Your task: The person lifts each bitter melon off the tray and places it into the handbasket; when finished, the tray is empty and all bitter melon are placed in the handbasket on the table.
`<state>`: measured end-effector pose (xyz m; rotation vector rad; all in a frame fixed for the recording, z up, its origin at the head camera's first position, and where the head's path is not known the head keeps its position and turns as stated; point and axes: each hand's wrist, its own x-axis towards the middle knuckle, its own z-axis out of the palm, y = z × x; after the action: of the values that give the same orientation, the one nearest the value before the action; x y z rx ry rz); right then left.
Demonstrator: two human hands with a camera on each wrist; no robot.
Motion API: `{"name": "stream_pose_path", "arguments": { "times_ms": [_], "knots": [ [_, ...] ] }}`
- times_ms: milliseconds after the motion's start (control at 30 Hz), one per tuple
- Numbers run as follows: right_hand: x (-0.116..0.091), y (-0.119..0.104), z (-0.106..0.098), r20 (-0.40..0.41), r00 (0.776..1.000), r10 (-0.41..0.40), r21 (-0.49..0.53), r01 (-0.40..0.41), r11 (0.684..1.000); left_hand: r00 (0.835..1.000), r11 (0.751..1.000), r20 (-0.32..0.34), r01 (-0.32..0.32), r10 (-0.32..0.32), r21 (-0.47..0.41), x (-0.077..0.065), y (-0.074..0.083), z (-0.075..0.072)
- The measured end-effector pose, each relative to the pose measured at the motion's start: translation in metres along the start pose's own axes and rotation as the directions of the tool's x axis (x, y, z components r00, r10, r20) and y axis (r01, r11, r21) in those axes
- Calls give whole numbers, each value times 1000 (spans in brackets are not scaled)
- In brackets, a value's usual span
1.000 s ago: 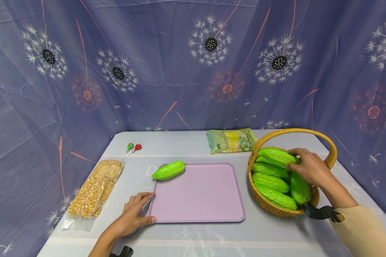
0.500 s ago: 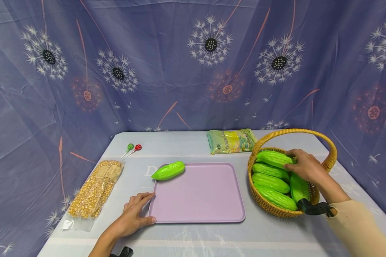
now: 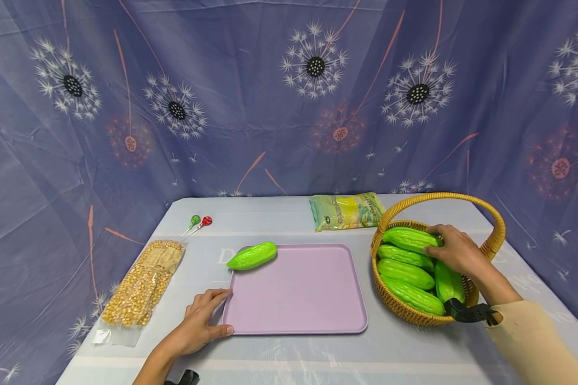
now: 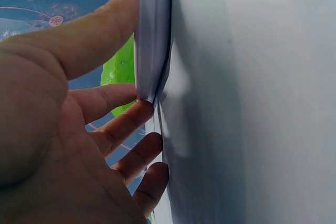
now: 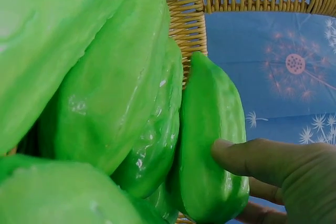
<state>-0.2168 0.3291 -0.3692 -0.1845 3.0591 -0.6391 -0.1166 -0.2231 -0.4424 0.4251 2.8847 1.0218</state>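
Observation:
In the head view, my right hand (image 3: 455, 248) grips the rearmost green bitter melon (image 3: 407, 239) in the wicker basket (image 3: 390, 306). The right wrist view shows my thumb (image 5: 244, 156) against the near side of that melon, with the other fingers partly hidden behind it. Several more bitter melons (image 3: 404, 274) lie beside it in the basket. My left hand (image 3: 197, 323) touches the near left corner of the lilac tray (image 3: 296, 291), fingers fairly straight and thumb on the near edge. One bitter melon (image 3: 252, 256) lies across the tray's far left corner.
A clear bag of corn kernels (image 3: 144, 283) lies left of the tray. Behind it are a green lollipop (image 3: 195, 220) and a red lollipop (image 3: 206, 220). A yellow-green packet (image 3: 348, 211) lies at the back. The basket's tall handle (image 3: 443, 195) arches over the melons.
My right hand has shifted slightly left and toward me, and the rearmost melon has shifted with it. My left hand and the tray have stayed put.

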Motion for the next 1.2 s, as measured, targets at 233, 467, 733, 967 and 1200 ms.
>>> {"name": "stream_pose_path", "arguments": {
  "times_ms": [233, 467, 733, 967, 1200],
  "knots": [
    [-2, 0, 3, -9, 1000, -12, 27, 13, 1000, 1000, 1000, -5, 10, -10, 7, 0, 0, 1],
    [-2, -1, 4, -6, 1000, -16, 37, 17, 999, 1000, 1000, 2, 8, -8, -8, 0, 1, -1],
    [-2, -1, 4, -24, 1000, -9, 37, 10, 999, 1000, 1000, 6, 6, -6, 1, 0, -1, 1],
    [-2, -1, 6, -25, 1000, -12, 52, 14, 999, 1000, 1000, 2, 5, -5, 1, 0, -2, 2],
    [-2, 1, 7, -27, 1000, -11, 58, 12, 998, 1000, 1000, -9, -2, 2, 5, -1, -1, 2]
  ]
}}
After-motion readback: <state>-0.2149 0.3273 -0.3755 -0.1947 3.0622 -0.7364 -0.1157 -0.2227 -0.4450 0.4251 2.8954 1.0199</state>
